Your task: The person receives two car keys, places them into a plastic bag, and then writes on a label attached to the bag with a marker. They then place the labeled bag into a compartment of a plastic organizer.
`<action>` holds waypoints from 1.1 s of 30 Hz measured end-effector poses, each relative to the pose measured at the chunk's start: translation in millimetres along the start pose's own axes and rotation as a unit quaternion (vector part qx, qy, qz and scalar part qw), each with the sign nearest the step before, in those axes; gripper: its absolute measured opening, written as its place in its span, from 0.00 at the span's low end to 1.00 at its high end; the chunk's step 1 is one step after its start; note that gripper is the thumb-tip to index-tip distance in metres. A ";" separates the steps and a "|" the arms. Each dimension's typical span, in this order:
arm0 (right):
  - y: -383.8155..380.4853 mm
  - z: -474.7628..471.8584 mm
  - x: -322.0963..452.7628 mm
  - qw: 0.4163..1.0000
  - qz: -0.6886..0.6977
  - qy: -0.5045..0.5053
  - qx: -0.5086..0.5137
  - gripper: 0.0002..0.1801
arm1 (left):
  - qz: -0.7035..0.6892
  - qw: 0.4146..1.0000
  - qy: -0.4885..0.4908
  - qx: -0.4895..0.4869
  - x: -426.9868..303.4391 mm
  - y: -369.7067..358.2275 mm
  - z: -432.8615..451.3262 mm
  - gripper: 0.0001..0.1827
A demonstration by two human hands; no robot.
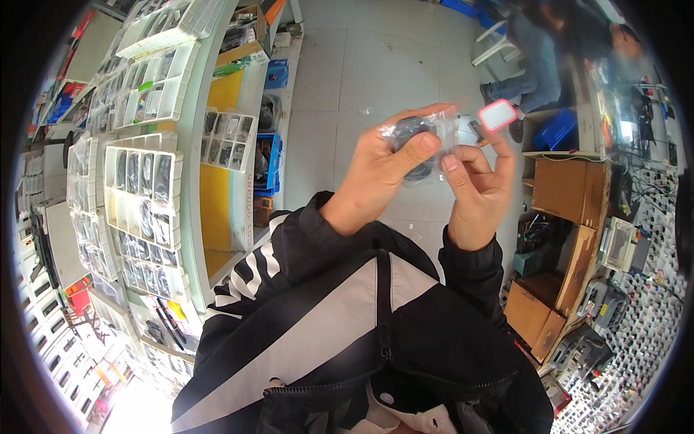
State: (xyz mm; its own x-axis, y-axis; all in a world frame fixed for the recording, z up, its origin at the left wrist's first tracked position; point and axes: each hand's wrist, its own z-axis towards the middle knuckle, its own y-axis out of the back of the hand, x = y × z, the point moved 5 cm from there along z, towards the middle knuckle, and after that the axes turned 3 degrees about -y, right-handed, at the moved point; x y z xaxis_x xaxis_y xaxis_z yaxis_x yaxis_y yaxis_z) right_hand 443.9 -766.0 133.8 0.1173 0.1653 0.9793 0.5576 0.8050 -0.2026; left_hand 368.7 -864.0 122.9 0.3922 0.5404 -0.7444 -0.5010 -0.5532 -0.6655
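Observation:
My left hand [379, 157] holds a clear plastic zip bag [445, 135] with a dark, rounded item [410, 130] inside, its thumb pressed across the front. What the item is, I cannot tell. My right hand [477, 179] pinches the right edge of the same bag between thumb and a finger. At the raised index finger of the right hand is a white label with a red border [497, 115]. A small dark piece with an orange-brown end [479, 133] shows just left of that finger; whether the hand holds it is unclear.
White compartment trays [143, 190] of bagged dark items line the left shelves. A cardboard box [244, 38] stands at upper left. Wooden cabinets [564, 190] and a key-covered wall panel [650, 325] are on the right. A person [534, 59] sits at upper right near a white stool [493, 46].

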 end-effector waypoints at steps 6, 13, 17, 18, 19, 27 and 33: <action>-12.2 -5.0 -9.2 0.997 0.052 -0.051 0.032 0.36 | -0.014 0.998 -0.019 -0.054 2.7 7.9 -0.1 0.24; -11.9 -3.8 -3.5 0.998 0.028 -0.038 0.051 0.36 | -0.078 0.994 0.012 -0.072 2.6 4.3 -2.5 0.20; -3.6 4.1 5.4 0.999 -0.031 0.005 0.024 0.37 | 0.042 0.995 -0.033 -0.081 -7.7 8.5 3.7 0.15; 0.1 6.6 8.5 0.998 -0.055 0.014 0.008 0.37 | 0.086 0.992 -0.045 -0.086 -12.0 10.4 3.9 0.15; 1.7 9.0 12.8 0.997 -0.067 0.030 0.018 0.37 | 0.116 0.990 -0.024 -0.075 -14.3 11.8 2.6 0.13; 7.0 26.8 27.5 0.987 -0.130 0.052 0.074 0.35 | 0.069 0.987 0.115 -0.090 -13.1 15.0 -8.6 0.13; 6.8 30.6 23.4 0.996 -0.042 0.004 0.084 0.34 | 0.134 0.987 0.025 -0.082 -15.9 9.0 -9.2 0.15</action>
State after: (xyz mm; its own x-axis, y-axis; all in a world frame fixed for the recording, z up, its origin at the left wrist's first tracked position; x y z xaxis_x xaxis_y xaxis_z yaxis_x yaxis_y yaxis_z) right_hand 425.3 -739.2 155.4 0.0827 0.0900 0.9925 0.4213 0.8994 -0.1167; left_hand 365.0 -883.4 128.2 0.3031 0.3311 -0.8936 -0.4624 -0.7688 -0.4417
